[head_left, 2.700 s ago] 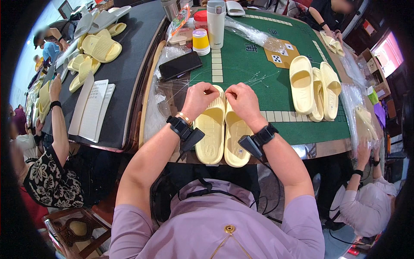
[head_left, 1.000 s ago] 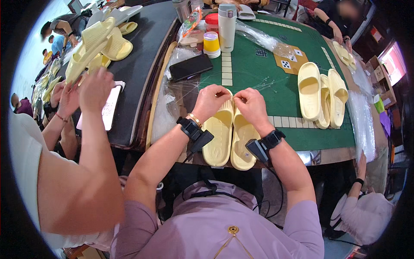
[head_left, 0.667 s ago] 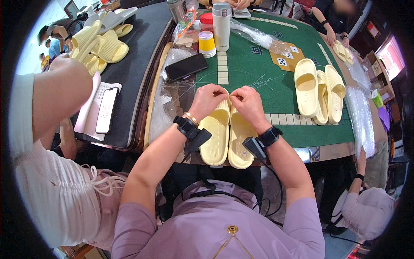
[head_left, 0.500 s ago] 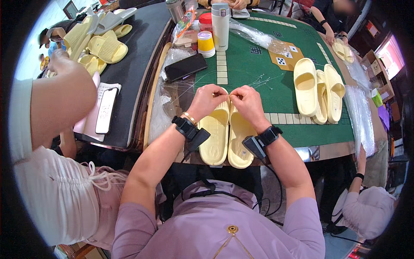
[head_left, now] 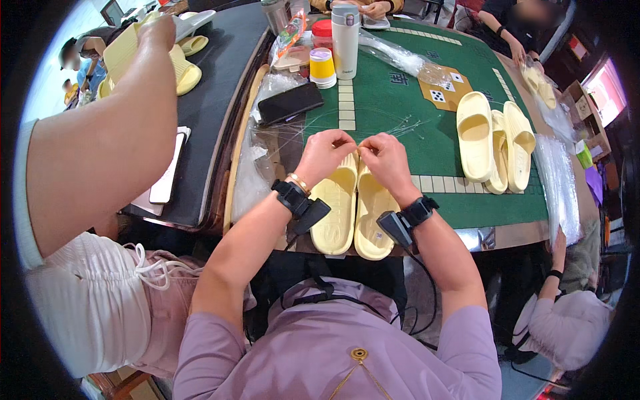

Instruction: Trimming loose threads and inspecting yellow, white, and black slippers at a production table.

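1. Slippers in pale yellow, a left one and a right one, lie side by side at six o'clock from my fingertips, heels toward me at the table's near edge.
2. My left hand has thumb and forefinger pinched together above the strap end of the pair; I cannot tell whether something thin is between them.
3. My right hand mirrors it, thumb and forefinger together, the tips just beside my left ones; what they may hold is too fine to make out.
4. Thin clear ties lie loose at two o'clock on the green mat.
5. Three more yellow slippers sit close together at three o'clock, and beyond them clear plastic sleeves hang over the table's edge.
6. At ten o'clock I have a dark phone; at eleven, a stack of yellow-and-white cups; near twelve, a white tumbler.
7. From nine o'clock a co-worker's bare arm reaches across the dark table, its hand at yellow slippers around ten.
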Demonstrator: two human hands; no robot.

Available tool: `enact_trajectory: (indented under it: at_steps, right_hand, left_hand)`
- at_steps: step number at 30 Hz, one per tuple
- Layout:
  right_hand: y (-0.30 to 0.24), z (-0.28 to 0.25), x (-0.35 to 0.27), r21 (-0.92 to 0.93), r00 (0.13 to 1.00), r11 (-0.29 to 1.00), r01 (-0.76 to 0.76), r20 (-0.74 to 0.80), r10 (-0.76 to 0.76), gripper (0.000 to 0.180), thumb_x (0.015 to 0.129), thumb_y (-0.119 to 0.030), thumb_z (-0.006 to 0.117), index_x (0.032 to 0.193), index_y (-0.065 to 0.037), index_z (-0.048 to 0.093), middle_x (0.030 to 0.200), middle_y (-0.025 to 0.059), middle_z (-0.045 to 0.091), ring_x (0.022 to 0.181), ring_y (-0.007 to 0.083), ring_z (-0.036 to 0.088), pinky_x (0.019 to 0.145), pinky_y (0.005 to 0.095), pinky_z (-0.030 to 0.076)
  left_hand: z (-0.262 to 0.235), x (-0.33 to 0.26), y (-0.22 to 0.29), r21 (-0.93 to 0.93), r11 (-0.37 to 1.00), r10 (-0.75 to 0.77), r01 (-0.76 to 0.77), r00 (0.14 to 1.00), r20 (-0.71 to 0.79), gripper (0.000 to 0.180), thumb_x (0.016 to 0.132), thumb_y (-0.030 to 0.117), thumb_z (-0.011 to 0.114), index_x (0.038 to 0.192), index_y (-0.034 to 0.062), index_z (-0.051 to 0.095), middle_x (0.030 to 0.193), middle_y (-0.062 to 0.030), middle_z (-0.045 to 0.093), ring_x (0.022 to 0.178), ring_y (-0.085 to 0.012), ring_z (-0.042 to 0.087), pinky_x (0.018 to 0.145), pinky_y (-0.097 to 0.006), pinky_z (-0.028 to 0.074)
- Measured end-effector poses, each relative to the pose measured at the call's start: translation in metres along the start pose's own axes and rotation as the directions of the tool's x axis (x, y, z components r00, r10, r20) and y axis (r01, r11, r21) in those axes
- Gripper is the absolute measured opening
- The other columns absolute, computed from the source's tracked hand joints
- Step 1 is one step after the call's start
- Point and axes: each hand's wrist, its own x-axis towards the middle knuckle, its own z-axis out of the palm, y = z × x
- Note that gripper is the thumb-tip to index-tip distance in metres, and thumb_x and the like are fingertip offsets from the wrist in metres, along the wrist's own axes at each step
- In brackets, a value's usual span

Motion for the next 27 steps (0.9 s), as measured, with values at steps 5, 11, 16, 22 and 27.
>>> enact_trajectory:
  at_steps: [5,11,16,22,27]
  right_hand:
    - [0.0012,-0.0017,-0.0019,0.062,1.000,0.998,-0.012,-0.010,0.013,0.009,0.077,-0.014,0.065,0.076,-0.006,0.069,0.076,0.0104,0.062,0.078,0.0299,0.059,0.071,0.0412,0.047]
    - [-0.0003,-0.0032,-0.0024,-0.019,1.000,1.000,0.020,0.008,-0.020,0.009,0.076,-0.013,0.065,0.077,-0.005,0.070,0.076,0.0107,0.062,0.076,0.0298,0.059,0.071,0.0412,0.047]
    - [0.0035,-0.0016,-0.0007,0.020,1.000,1.000,0.010,0.008,-0.010,0.010,0.077,-0.013,0.065,0.077,-0.004,0.069,0.075,0.0100,0.062,0.075,0.0287,0.058,0.070,0.0395,0.047]
    - [0.0028,-0.0023,-0.0010,0.022,1.000,1.000,0.003,0.024,-0.004,0.009,0.077,-0.013,0.065,0.077,-0.005,0.069,0.076,0.0094,0.063,0.076,0.0280,0.059,0.070,0.0396,0.047]
    - [0.0045,-0.0018,-0.0021,0.001,0.999,0.999,0.044,-0.005,-0.044,0.009,0.076,-0.012,0.065,0.077,-0.005,0.070,0.077,0.0095,0.063,0.076,0.0287,0.059,0.070,0.0399,0.048]
  left_hand:
    - [0.0008,-0.0002,0.0018,0.007,0.993,0.118,-0.118,0.993,0.018,0.014,0.078,0.014,0.071,0.085,0.0011,0.071,0.078,-0.0151,0.067,0.070,-0.0232,0.066,0.067,-0.033,0.053]
    - [0.0071,-0.0016,-0.0016,0.099,0.987,0.140,-0.128,0.982,-0.125,0.014,0.076,0.014,0.071,0.082,0.0018,0.071,0.078,-0.0156,0.067,0.070,-0.0280,0.065,0.067,-0.036,0.052]
    - [0.0021,-0.0004,-0.0018,0.123,0.976,0.180,-0.178,0.984,-0.003,0.016,0.078,0.014,0.072,0.087,-0.0001,0.071,0.081,-0.0144,0.068,0.073,-0.0242,0.066,0.069,-0.034,0.053]
    - [0.0059,-0.0001,-0.0030,0.048,0.983,0.180,-0.180,0.984,-0.012,0.015,0.076,0.015,0.069,0.081,0.0006,0.070,0.076,-0.0168,0.066,0.070,-0.0307,0.065,0.065,-0.039,0.051]
    - [0.0049,0.0004,0.0018,0.081,0.991,0.108,-0.108,0.994,-0.002,0.016,0.078,0.015,0.070,0.084,0.0003,0.071,0.078,-0.0157,0.068,0.072,-0.0273,0.067,0.068,-0.035,0.053]
